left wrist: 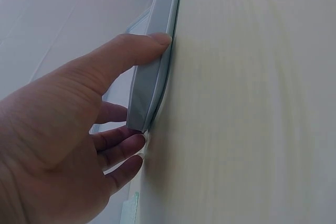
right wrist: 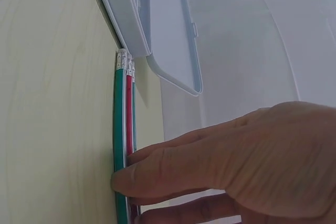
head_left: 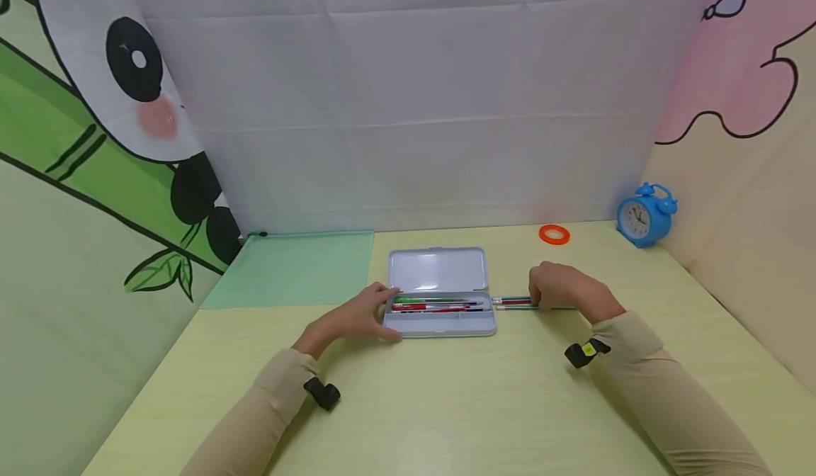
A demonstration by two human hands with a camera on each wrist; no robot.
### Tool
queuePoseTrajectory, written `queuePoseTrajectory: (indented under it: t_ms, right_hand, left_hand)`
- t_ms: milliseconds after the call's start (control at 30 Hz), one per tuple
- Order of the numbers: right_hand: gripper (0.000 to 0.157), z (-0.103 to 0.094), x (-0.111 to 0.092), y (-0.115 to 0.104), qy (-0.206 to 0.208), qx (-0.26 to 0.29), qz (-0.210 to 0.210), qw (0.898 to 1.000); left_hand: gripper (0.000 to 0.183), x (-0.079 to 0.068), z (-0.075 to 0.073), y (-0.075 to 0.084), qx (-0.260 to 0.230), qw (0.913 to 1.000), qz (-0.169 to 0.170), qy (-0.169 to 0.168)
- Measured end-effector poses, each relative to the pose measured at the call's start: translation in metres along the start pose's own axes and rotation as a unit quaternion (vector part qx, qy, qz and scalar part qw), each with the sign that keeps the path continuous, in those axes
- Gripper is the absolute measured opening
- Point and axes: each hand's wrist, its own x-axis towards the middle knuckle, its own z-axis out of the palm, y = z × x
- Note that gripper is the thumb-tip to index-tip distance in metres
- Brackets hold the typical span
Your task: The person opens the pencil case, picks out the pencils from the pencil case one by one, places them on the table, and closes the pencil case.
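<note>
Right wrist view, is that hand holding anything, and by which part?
The right hand pinches the pencils by their shafts, away from the metal-banded ends.

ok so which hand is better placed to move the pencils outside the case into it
Probably the right hand: it pinches those pencils, whose silver ends lie beside the case. The left hand holds the case's opposite end, so it seems better suited to steadying.
</note>
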Motion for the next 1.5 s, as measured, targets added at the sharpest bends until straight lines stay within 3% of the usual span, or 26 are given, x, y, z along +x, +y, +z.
queuePoseTrajectory:
  t_ms: [467,1500]
  right_hand:
    - [0.012,-0.0013,0.0015,-0.004,0.021,-0.015,-0.019,0.999]
    - [0.009,-0.0028,0.0013,-0.002,0.018,-0.004,0.0,1.0]
  left_hand:
    - [0.097,-0.001,-0.0008,-0.0015,-0.005,1.0,-0.006,-0.001]
    - [0.097,-0.0016,-0.0019,-0.002,-0.003,1.0,-0.001,-0.002]
